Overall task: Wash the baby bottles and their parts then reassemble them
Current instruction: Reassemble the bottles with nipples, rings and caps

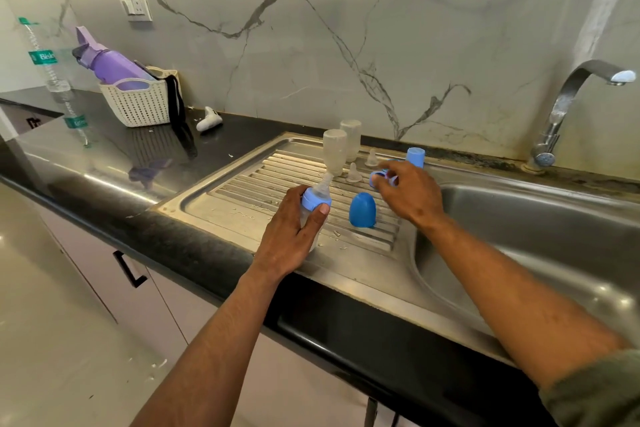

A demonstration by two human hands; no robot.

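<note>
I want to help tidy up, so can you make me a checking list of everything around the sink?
Surface: ribbed steel draining board, wet with droplets.
Job's things: two clear bottles upside down; two clear teats; blue dome cap; smaller blue cap.
Clutter: white basket holding purple flask; clear water bottle.
Hands: left hand grips a bottle with blue collar and teat; right hand pinches a blue ring.
Cables: nothing seen.
Surroundings: marble wall, steel tap, wall switch.
</note>
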